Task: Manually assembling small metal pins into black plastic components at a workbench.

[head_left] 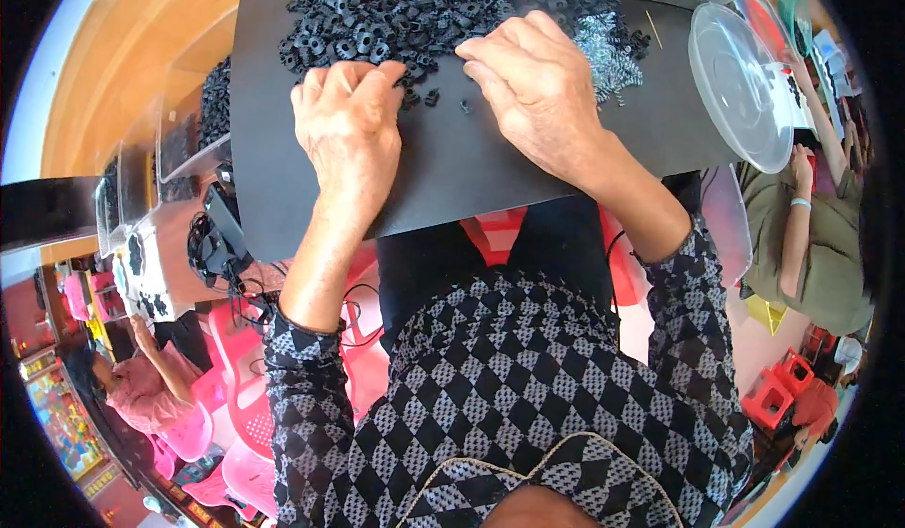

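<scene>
A heap of small black plastic parts (377, 19) spreads over the far side of the dark table (452, 165). At the heap's near edge is my left hand (349, 123), its fingers curled in and closed, with a black piece showing by the thumb and index finger. My right hand (542, 80) is held in a pinch just to the right; whatever lies between its fingertips is too small to make out. Two loose black bits (432, 97) lie on the table between the hands. Beside my right hand, a pile of small silvery springs (608, 57) borders the black parts.
A clear round plastic lid (740, 85) overhangs the table's right edge. Clear bins (193, 132) of black parts stand on the left, near a black device with cables (217, 245). Other people sit at left (156, 387) and right (811, 236). Pink chairs (240, 387) are behind.
</scene>
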The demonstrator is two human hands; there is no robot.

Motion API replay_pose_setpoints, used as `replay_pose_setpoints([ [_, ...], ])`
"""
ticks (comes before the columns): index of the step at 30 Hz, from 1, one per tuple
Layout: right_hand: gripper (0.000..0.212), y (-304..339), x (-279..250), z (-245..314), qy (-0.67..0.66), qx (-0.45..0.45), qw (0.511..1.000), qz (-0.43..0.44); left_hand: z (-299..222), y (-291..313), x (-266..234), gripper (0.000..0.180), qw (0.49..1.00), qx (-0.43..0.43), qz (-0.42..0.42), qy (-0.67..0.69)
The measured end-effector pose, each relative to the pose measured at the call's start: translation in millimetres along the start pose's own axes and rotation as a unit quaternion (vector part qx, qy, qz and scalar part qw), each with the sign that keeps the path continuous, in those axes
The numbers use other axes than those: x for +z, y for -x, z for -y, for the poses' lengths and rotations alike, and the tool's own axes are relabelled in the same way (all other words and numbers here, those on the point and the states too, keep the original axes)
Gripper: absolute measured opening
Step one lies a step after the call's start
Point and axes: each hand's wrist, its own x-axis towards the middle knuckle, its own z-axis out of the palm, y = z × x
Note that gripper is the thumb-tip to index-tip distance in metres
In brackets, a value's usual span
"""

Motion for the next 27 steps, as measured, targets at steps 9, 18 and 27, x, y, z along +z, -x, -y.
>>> replay_pose_setpoints([
  [9,0.016,26,-12,39,-0.009,0.038,0.999,0.0,7,17,-9,0.021,0.998,0.047,0.028,-0.042],
  [18,0.015,21,-19,16,-0.022,0.056,0.998,-0.016,2,-5,29,0.018,0.993,0.073,0.05,-0.073],
  [27,0.014,35,-27,16,-0.039,0.079,0.996,-0.016,-10,-10,36,0.006,0.979,0.175,0.034,-0.1],
])
